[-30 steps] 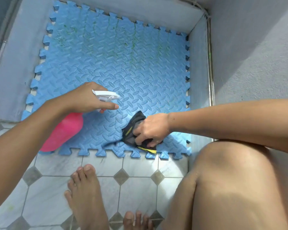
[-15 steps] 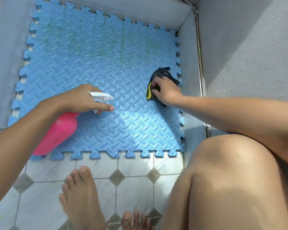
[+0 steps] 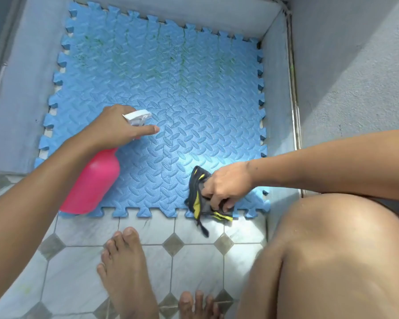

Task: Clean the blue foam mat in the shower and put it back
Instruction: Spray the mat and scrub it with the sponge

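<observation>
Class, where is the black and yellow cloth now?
Head view: the right hand grips the black and yellow cloth at the blue foam mat's near right edge, a strip trailing onto the floor tiles.

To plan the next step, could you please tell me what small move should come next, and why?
Probably push the right hand and its cloth toward the far half of the mat: green streaks show there, while the cloth sits at the near edge.

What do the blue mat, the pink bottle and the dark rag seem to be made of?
Blue mat: probably foam, matte, embossed tread, puzzle edges. Pink bottle: likely plastic, smooth, slight sheen. Dark rag: fabric, limp folds, yellow trim.
</observation>
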A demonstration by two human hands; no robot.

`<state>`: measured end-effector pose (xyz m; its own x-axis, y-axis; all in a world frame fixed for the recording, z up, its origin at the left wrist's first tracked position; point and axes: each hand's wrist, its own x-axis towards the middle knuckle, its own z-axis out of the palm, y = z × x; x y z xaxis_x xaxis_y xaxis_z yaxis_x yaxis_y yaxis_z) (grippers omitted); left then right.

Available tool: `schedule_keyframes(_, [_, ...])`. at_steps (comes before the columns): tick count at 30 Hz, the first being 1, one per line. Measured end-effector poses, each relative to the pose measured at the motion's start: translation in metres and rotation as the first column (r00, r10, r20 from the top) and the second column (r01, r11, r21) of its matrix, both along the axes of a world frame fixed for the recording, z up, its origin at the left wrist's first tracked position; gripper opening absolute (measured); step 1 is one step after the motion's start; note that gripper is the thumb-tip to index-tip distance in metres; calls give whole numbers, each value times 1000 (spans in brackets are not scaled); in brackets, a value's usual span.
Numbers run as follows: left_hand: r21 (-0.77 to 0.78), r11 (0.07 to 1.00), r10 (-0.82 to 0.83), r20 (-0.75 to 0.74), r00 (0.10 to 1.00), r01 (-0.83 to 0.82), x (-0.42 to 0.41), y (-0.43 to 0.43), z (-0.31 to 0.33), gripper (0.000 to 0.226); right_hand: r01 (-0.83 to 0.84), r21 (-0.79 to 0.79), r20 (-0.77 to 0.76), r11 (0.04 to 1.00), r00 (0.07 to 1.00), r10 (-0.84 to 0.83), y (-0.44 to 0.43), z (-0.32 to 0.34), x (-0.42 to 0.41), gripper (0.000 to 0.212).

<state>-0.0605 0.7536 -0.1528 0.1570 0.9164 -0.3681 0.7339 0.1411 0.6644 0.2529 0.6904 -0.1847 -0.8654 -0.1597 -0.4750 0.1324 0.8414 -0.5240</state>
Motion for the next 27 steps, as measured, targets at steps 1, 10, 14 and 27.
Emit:
schedule_keyframes(1, [-3,1000,-3,1,1000,3,1,-1,0,70,25,25,38,999,999,-26,10,3,18,20])
schedule_keyframes(10, [5,999,-43,3,999,43,6,-1,-1,80,817,570,-166,93,225,-960,88,-3,80,32])
schedule_keyframes(14, [36,999,17,-2,1000,-17,11,4,0,70,783,317,-215,536,609,-763,51,-1,62,22])
schedule_keyframes(27, [117,950,291,-8,957,-288,18,45,17,52,931,356,-256,-77,18,-967,126,-4,74,56])
